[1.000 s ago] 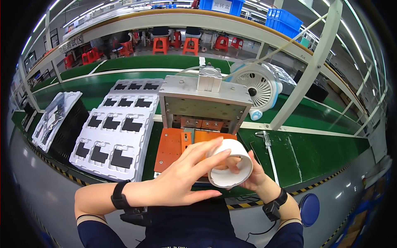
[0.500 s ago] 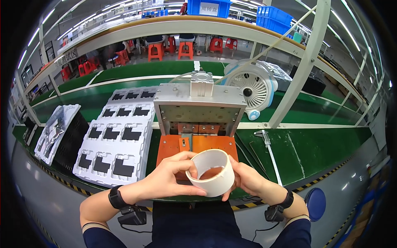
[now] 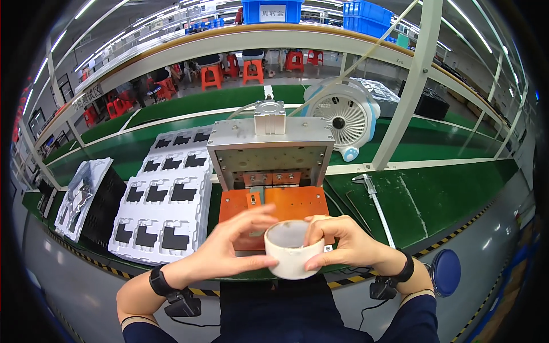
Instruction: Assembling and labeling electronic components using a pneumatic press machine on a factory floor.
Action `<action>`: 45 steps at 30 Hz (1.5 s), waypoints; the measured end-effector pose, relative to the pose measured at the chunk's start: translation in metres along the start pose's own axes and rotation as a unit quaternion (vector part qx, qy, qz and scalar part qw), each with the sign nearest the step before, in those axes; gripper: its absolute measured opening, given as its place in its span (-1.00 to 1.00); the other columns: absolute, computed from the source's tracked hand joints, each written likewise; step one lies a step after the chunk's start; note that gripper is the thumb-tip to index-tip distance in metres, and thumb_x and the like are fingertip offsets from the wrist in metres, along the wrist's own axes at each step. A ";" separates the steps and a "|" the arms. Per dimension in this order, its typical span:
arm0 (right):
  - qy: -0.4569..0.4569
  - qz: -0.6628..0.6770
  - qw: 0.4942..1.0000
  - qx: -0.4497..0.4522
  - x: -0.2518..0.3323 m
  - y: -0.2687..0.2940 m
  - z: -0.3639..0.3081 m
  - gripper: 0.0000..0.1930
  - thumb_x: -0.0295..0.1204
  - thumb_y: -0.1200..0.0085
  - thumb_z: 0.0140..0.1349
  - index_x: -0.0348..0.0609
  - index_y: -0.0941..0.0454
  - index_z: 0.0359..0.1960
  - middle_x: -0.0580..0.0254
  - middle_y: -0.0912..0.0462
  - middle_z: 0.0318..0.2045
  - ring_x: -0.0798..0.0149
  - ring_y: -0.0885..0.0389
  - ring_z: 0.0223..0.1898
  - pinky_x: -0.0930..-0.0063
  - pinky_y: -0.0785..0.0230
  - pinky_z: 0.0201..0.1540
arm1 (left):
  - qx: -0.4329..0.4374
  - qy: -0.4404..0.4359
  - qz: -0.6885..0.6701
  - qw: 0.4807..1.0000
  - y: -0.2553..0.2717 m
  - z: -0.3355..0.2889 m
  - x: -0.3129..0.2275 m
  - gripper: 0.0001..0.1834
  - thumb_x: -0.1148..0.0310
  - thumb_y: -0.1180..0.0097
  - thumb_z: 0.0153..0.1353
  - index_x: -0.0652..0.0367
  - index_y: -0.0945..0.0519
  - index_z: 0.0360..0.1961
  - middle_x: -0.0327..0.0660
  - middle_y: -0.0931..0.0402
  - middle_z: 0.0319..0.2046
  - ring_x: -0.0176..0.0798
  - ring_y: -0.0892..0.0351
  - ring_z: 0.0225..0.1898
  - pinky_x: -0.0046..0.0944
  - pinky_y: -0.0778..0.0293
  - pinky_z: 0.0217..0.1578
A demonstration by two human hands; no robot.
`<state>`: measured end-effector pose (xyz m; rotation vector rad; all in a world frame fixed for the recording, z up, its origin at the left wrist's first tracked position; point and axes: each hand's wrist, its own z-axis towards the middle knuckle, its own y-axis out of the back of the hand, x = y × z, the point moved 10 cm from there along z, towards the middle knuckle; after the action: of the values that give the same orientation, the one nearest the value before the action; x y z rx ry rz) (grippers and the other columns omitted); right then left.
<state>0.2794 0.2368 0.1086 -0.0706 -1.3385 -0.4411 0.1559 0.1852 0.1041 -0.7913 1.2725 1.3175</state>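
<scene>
A wide roll of white tape [image 3: 293, 260] is held over the near edge of the bench. My right hand [image 3: 337, 243] grips its wall, with fingers inside the ring and the thumb outside. My left hand [image 3: 240, 240] is open, its fingers stretched out above the roll's left side and the thumb tip against the outer wall. Just beyond the hands stands a metal press fixture [image 3: 271, 143] with an orange base plate [image 3: 291, 200]. A pneumatic cylinder [image 3: 269, 118] sits on top of the fixture.
White trays [image 3: 157, 217] holding black flat parts lie to the left, beside a tilted tray [image 3: 80, 200] with a silver bag. A caliper [image 3: 377, 208] and a hex key [image 3: 357, 208] lie to the right. A white fan [image 3: 343, 120] stands behind the fixture.
The roll has turned more upright and come slightly lower. My right fingers have moved inside its ring, while my left fingers have come out of it and spread.
</scene>
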 end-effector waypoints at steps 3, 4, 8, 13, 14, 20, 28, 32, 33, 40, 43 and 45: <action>0.044 -0.083 0.991 -0.093 0.014 0.013 0.000 -0.71 -0.38 -0.41 -0.02 -0.23 -0.49 -0.51 0.28 -0.54 -0.50 0.43 -0.46 -0.42 0.53 -0.31 -0.37 | -0.096 -0.143 0.241 0.955 0.018 0.004 -0.050 -0.61 0.40 -0.38 0.01 0.19 -0.61 -0.10 -0.06 -0.47 0.00 -0.17 -0.52 -0.04 -0.22 -0.51 -0.11; 0.037 -0.112 0.986 -0.119 0.017 0.016 -0.001 -0.72 -0.38 -0.41 -0.02 -0.22 -0.50 -0.52 0.30 -0.54 -0.54 0.45 -0.45 -0.44 0.55 -0.29 -0.39 | -0.088 -0.156 0.229 0.957 0.014 0.005 -0.056 -0.66 0.41 -0.37 0.01 0.21 -0.63 -0.15 -0.10 -0.50 -0.08 -0.21 -0.53 -0.12 -0.25 -0.52 -0.16; 0.071 -0.188 0.962 -0.187 0.027 0.025 -0.002 -0.71 -0.34 -0.44 -0.07 -0.16 -0.51 -0.60 0.33 -0.53 -0.64 0.45 -0.43 -0.48 0.52 -0.20 -0.40 | -0.135 -0.140 0.204 0.960 0.004 0.008 -0.064 -0.76 0.45 -0.36 0.00 0.24 -0.66 -0.26 -0.17 -0.56 -0.26 -0.30 -0.55 -0.34 -0.36 -0.50 -0.31; 0.133 -0.310 0.917 -0.213 0.046 0.022 -0.007 -0.67 -0.27 -0.47 -0.14 -0.10 -0.50 -0.64 0.36 -0.51 -0.64 0.35 -0.40 -0.53 0.48 -0.14 -0.33 | -0.172 -0.180 0.187 0.951 0.008 0.014 -0.063 -0.80 0.46 -0.35 0.01 0.23 -0.66 -0.30 -0.20 -0.60 -0.36 -0.36 -0.54 -0.37 -0.40 -0.41 -0.37; 0.140 -0.324 0.910 -0.215 0.047 0.021 -0.007 -0.67 -0.25 -0.46 -0.15 -0.09 -0.50 -0.64 0.38 -0.50 -0.65 0.32 -0.40 -0.53 0.46 -0.13 -0.29 | -0.168 -0.162 0.181 0.956 0.009 0.017 -0.062 -0.80 0.46 -0.35 0.00 0.23 -0.67 -0.31 -0.21 -0.61 -0.36 -0.37 -0.54 -0.38 -0.39 -0.40 -0.38; 0.189 -0.387 0.870 -0.238 0.060 0.017 -0.010 -0.66 -0.28 -0.51 -0.24 -0.05 -0.49 -0.66 0.45 -0.48 -0.67 0.37 -0.38 -0.58 0.50 -0.13 -0.31 | -0.164 -0.151 0.165 0.961 0.008 0.022 -0.059 -0.82 0.46 -0.34 0.01 0.22 -0.68 -0.31 -0.24 -0.61 -0.39 -0.39 -0.52 -0.36 -0.41 -0.37 -0.37; 0.115 -0.349 0.886 -0.282 0.042 0.047 -0.013 -0.69 -0.28 -0.45 -0.14 -0.08 -0.49 -0.66 0.41 -0.50 -0.68 0.37 -0.33 -0.62 0.48 -0.13 -0.35 | -0.091 -0.126 0.175 0.972 -0.011 0.018 -0.064 -0.92 0.58 -0.20 0.09 0.25 -0.55 -0.39 -0.16 -0.54 -0.32 -0.24 -0.53 -0.23 -0.30 -0.41 -0.17; 0.093 -0.279 0.913 -0.281 0.036 0.050 -0.013 -0.70 -0.30 -0.45 -0.14 -0.10 -0.51 -0.65 0.40 -0.54 -0.67 0.40 -0.33 -0.61 0.50 -0.11 -0.41 | -0.130 -0.153 0.197 0.960 -0.004 0.010 -0.071 -0.87 0.61 -0.24 0.05 0.27 -0.57 -0.35 -0.13 -0.56 -0.25 -0.24 -0.56 -0.16 -0.30 -0.46 -0.13; 0.112 -0.294 0.912 -0.264 0.042 0.042 -0.012 -0.70 -0.29 -0.45 -0.14 -0.10 -0.51 -0.65 0.40 -0.54 -0.67 0.40 -0.33 -0.61 0.49 -0.11 -0.41 | -0.158 -0.117 0.194 0.961 0.002 0.014 -0.065 -0.83 0.60 -0.28 0.03 0.28 -0.59 -0.31 -0.15 -0.55 -0.25 -0.26 -0.55 -0.14 -0.29 -0.46 -0.12; 0.173 -0.366 0.884 -0.235 0.062 0.018 -0.009 -0.65 -0.25 -0.48 -0.20 -0.08 -0.49 -0.67 0.43 -0.46 -0.71 0.39 -0.36 -0.62 0.49 -0.08 -0.39 | -0.158 -0.114 0.095 0.976 0.010 0.027 -0.046 -0.85 0.46 -0.34 0.03 0.25 -0.64 -0.38 -0.23 -0.57 -0.34 -0.36 -0.50 -0.27 -0.36 -0.40 -0.24; 0.162 -0.376 0.882 -0.232 0.057 0.018 -0.006 -0.65 -0.26 -0.51 -0.26 -0.08 -0.51 -0.68 0.42 -0.48 -0.70 0.40 -0.38 -0.62 0.51 -0.10 -0.39 | -0.150 -0.092 0.078 0.981 0.009 0.028 -0.042 -0.87 0.46 -0.32 0.05 0.25 -0.63 -0.39 -0.23 -0.55 -0.34 -0.34 -0.49 -0.24 -0.35 -0.39 -0.21; 0.158 -0.373 0.885 -0.231 0.056 0.019 -0.006 -0.66 -0.26 -0.51 -0.25 -0.08 -0.51 -0.68 0.41 -0.48 -0.70 0.40 -0.37 -0.63 0.52 -0.11 -0.39 | -0.145 -0.075 0.054 0.985 0.008 0.029 -0.037 -0.88 0.46 -0.30 0.07 0.26 -0.62 -0.38 -0.22 -0.54 -0.34 -0.33 -0.49 -0.23 -0.34 -0.39 -0.20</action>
<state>0.3008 0.2369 0.1637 0.1278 -0.8708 -1.3666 0.1615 0.2047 0.1469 -0.8152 1.0293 1.6442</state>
